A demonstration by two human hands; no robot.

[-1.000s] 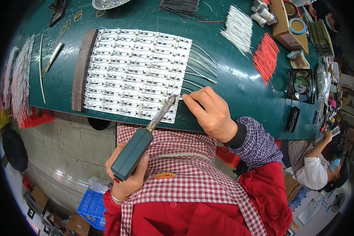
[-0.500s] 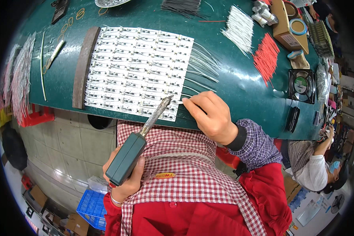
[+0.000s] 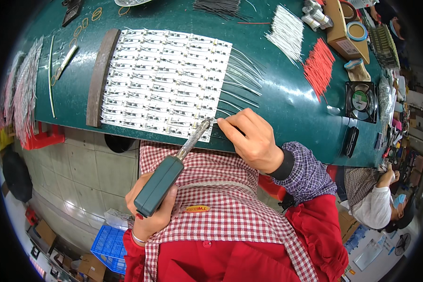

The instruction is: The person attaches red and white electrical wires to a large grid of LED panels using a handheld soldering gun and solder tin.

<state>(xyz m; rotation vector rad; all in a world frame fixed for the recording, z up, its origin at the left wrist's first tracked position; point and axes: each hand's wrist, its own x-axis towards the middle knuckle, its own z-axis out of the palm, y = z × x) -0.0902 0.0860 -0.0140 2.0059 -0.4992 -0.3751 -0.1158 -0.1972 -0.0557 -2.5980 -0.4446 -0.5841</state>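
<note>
My left hand (image 3: 151, 222) is closed around the dark green handle of a soldering iron (image 3: 159, 185). The iron's metal tip meets the lower right edge of a white panel of small circuit boards (image 3: 162, 82), which carries rows of black components and short wires. Thumb and forefinger of my right hand (image 3: 254, 143) are pinched just right of that tip, on a thin white wire (image 3: 215, 121) that is mostly hidden by the fingers. Several white wires (image 3: 242, 82) stick out from the panel's right edge above my right hand.
A brown bar (image 3: 101, 80) lies along the panel's left edge. Bundles of white wires (image 3: 285, 33) and red wires (image 3: 318, 66) lie at the right, with a fan (image 3: 361, 102) beyond. Wire bundles (image 3: 26, 89) hang at the left table edge. Another person (image 3: 373, 204) sits at far right.
The soldering iron has moved a little to the right, its tip now at the panel's edge by my right fingertips. The panel has shifted slightly away from me; my right hand has hardly moved.
</note>
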